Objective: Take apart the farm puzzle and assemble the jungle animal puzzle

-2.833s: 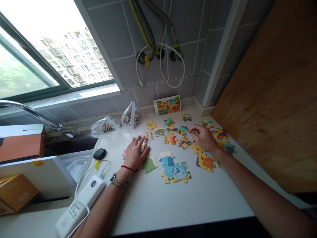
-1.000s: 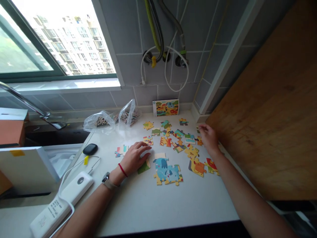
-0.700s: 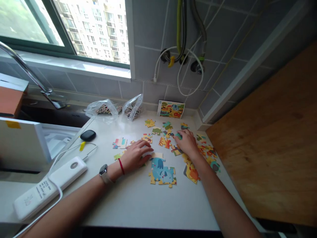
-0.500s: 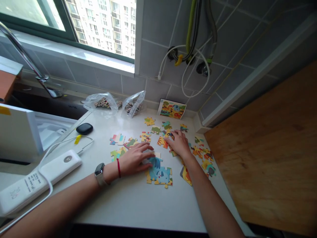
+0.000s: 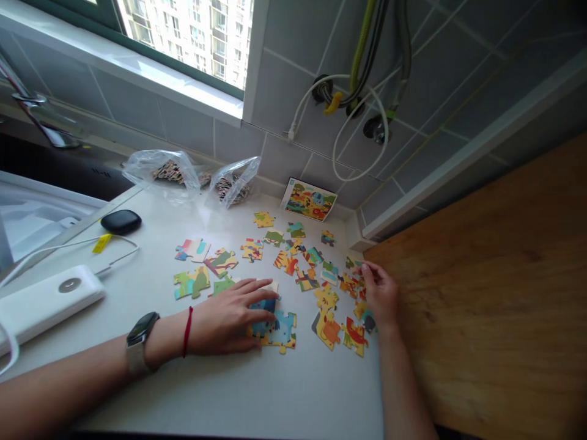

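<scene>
My left hand lies palm down with its fingers spread over joined puzzle pieces that show blue elephants. Part of that joined picture is hidden under the fingers. At the right edge of the counter, my right hand has its fingers bent together, the tips at a green and yellow puzzle piece. Several loose pieces lie between the hands, among them an orange striped piece and a yellow and orange one. A red-topped piece sits just left of my right wrist.
A picture card leans on the tiled wall. Two clear plastic bags with more pieces stand at the back. On the left lie a white power bank with a cable and a black oval object. A wooden panel borders the right.
My right hand has moved right, from the middle pieces to those at the counter's right edge. My left hand stays on the elephant pieces. The view has shifted slightly.
</scene>
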Demonstrator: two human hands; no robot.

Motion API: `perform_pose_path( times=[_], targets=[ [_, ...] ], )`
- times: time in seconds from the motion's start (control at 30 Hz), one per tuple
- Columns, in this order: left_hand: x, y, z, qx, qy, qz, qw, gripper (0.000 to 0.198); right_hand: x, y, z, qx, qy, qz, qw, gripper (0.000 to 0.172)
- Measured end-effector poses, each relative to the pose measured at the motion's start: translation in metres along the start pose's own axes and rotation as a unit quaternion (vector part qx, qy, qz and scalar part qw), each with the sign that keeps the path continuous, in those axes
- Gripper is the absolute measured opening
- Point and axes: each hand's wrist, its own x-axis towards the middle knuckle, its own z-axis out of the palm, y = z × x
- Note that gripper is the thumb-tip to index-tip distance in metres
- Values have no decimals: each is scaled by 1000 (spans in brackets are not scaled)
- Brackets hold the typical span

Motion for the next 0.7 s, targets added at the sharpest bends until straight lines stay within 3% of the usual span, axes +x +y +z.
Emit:
perform_pose_path(
  times=[0.13, 0.33, 0.43, 0.57, 0.7],
  targets=[
    [0, -1, -2, -13, 6, -12, 1000, 43, 5, 4, -13, 71, 112, -18, 991, 45],
    [-1, 3, -2, -31, -13, -24, 999, 43, 10, 12, -19, 59, 159, 1, 985, 53],
    [0, 3, -3, -28, -15, -16, 999, 42, 11, 15, -16, 58, 156, 22, 986, 61],
    [0, 1, -3, -22, -15, -11, 1000, 40, 10, 15, -13, 79, 107, 86, 987, 66],
    [0, 0, -3, -12, -32, -19, 999, 39, 9, 12, -18, 89, 96, 111, 985, 61]
  ],
)
